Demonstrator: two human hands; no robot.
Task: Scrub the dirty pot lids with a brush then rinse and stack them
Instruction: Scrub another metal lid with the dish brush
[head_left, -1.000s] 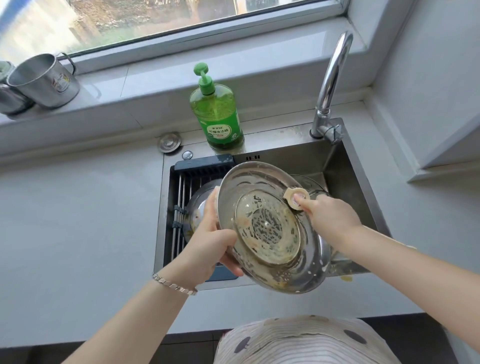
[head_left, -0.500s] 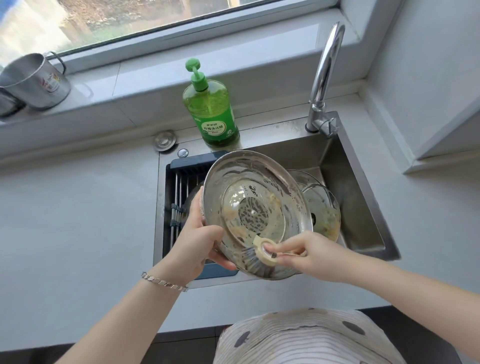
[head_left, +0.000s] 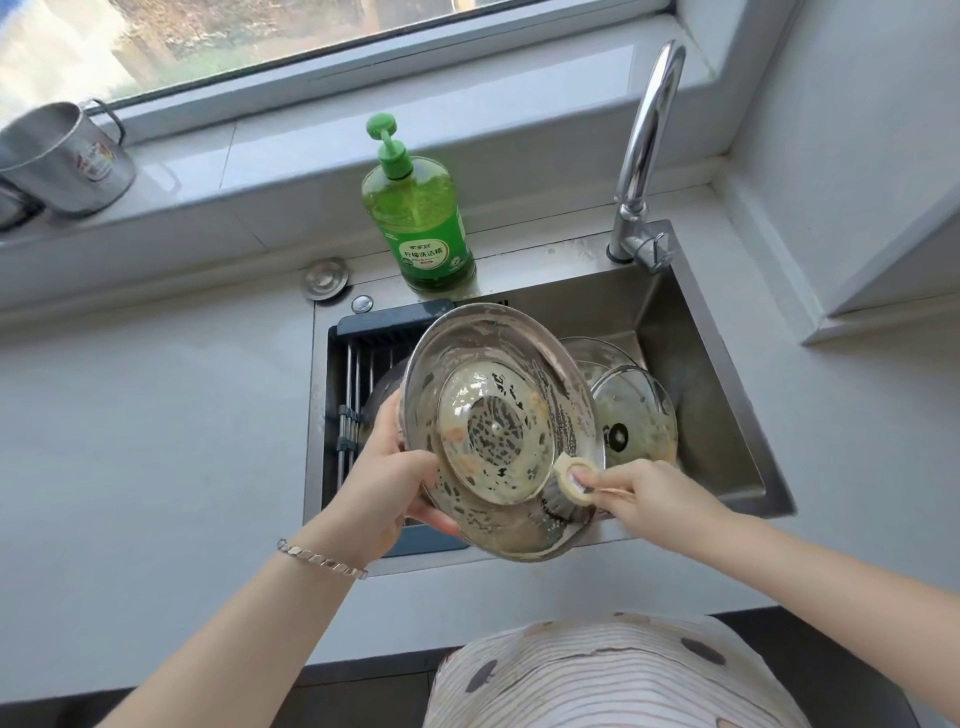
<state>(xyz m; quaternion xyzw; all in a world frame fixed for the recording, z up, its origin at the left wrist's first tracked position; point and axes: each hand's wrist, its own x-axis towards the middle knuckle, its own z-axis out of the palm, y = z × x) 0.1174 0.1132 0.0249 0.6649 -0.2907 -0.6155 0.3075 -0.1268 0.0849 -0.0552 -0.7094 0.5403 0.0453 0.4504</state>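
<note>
A large steel pot lid (head_left: 498, 431) with a soapy glass centre is held tilted over the sink, its underside facing me. My left hand (head_left: 387, 480) grips its left rim. My right hand (head_left: 657, 499) holds a round brush (head_left: 569, 491) whose dark bristles press on the lid's lower right edge. Two dirty glass lids (head_left: 631, 415) lie in the sink behind it, partly hidden.
The steel sink (head_left: 727, 415) has a dark drying rack (head_left: 358, 374) on its left side with another lid partly hidden there. A green soap bottle (head_left: 421, 218) and the tap (head_left: 641, 156) stand behind. Steel mugs (head_left: 67, 156) sit on the windowsill.
The brush has gone from the lid's upper right, down along the bottom edge, to the lower right rim. My left hand keeps its grip on the lid.
</note>
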